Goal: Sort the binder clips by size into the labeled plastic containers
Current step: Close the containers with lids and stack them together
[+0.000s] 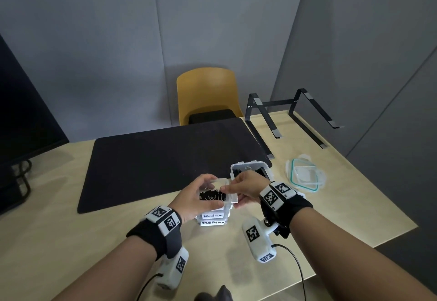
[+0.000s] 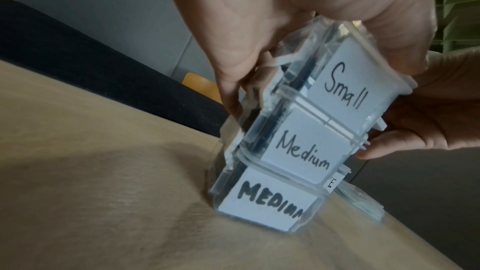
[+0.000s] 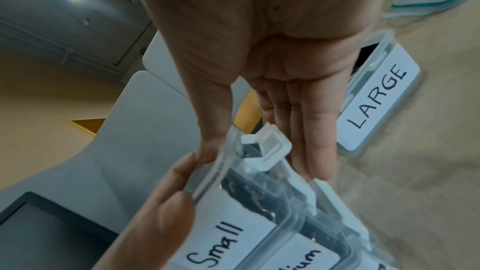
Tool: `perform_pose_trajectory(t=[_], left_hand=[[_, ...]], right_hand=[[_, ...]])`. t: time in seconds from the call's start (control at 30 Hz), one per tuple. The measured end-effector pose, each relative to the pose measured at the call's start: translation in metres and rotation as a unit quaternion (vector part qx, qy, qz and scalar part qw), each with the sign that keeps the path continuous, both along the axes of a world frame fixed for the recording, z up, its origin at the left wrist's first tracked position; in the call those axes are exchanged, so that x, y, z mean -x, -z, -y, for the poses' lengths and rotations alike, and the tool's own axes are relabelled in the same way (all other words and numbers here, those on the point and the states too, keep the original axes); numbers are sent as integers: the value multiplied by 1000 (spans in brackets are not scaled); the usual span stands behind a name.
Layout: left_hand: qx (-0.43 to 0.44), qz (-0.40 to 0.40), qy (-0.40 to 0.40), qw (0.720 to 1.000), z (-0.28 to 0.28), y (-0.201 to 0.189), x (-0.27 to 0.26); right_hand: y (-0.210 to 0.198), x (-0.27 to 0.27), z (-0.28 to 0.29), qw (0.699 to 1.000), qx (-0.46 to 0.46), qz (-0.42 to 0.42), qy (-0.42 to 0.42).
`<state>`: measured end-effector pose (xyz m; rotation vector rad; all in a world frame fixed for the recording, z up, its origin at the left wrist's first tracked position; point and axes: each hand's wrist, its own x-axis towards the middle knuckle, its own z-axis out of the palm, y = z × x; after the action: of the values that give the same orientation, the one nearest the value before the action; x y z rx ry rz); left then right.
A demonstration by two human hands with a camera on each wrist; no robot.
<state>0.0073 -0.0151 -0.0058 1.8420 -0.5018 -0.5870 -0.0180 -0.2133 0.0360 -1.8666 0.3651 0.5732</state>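
Three clear containers stand stacked on the table: "Small" (image 2: pixel 345 87) on top, "Medium" (image 2: pixel 303 157) under it, "MEDIUM" (image 2: pixel 270 200) at the bottom. Black binder clips (image 1: pixel 211 196) fill the Small container (image 1: pixel 214 200). My left hand (image 1: pixel 201 196) grips that top container from the left, fingers and thumb wrapped round its walls. My right hand (image 1: pixel 241 189) pinches its clear lid (image 1: pixel 223 184) at the right edge, thumb on top and fingers along the latch (image 3: pixel 267 145). The lid (image 3: pixel 215 163) sits over the opening, slightly tilted. Behind stands the open "LARGE" container (image 3: pixel 379 98) with clips inside.
A black mat (image 1: pixel 165 158) covers the table's middle, just beyond the stack. Loose green-sealed lids (image 1: pixel 305 175) lie to the right, a black laptop stand (image 1: pixel 290 116) behind them. A yellow chair (image 1: pixel 208 95) faces the far edge and a dark monitor (image 1: pixel 23 111) stands at the left.
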Motion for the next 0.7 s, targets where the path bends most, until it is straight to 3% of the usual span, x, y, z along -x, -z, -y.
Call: perform_pose_trajectory(t=[0.2, 0.4, 0.7], left_hand=[[12, -9, -8, 1000, 0, -3, 4], [25, -18, -41, 999, 1, -4, 9], [46, -37, -105, 993, 3, 0, 13]], right_hand=[[-3, -2, -5, 999, 31, 0, 21], [14, 15, -5, 994, -46, 39, 93], [21, 33, -10, 985, 82, 145, 48]])
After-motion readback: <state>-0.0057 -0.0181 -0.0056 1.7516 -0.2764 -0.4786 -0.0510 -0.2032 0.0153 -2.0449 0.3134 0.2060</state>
